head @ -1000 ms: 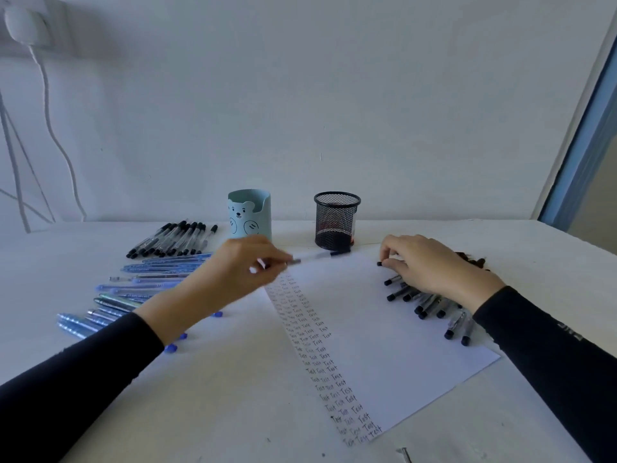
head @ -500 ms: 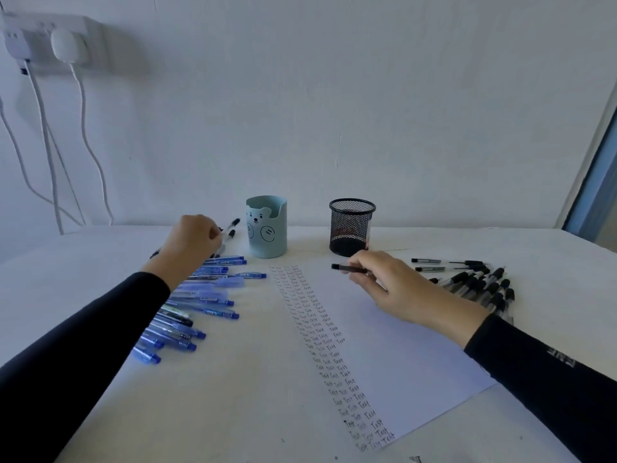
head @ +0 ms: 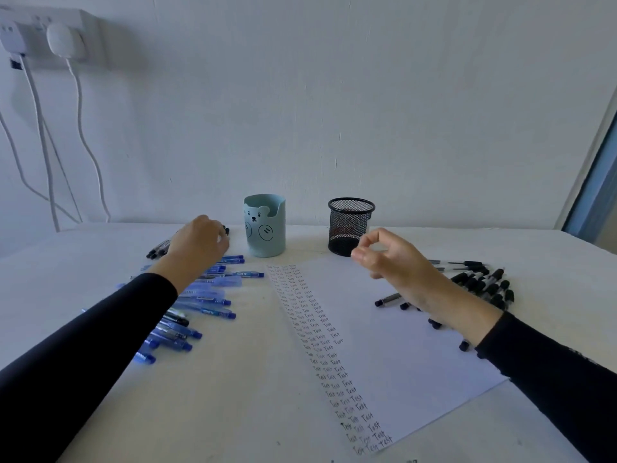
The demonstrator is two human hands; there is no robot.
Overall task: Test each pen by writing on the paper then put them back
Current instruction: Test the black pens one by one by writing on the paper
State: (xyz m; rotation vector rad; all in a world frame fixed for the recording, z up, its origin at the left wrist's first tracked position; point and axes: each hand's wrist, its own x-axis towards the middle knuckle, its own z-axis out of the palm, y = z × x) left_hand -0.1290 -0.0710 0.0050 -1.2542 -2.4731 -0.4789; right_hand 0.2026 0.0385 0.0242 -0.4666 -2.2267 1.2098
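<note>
A white paper (head: 400,345) with a column of handwritten "Test" words lies in the middle of the table. My left hand (head: 198,247) reaches over the row of black pens (head: 158,248) at the back left, its fingers curled down round a black pen (head: 226,230) whose end sticks out past them. Blue pens (head: 200,302) lie in a spread just in front of that row. My right hand (head: 390,259) hovers above the paper's far edge, thumb and forefinger touching in a ring with nothing visible between them. A pile of black pens (head: 480,282) lies under and to the right of it.
A light blue bear-face pen cup (head: 265,228) and a black mesh pen cup (head: 350,225) stand at the back of the table near the wall. A wall socket with white cables (head: 63,41) is at the upper left. A door frame (head: 597,182) is on the right.
My left hand carried a pen from the paper to the black row at the back left. My right hand picked a pen from the right pile, then rose; no pen shows in it now.
</note>
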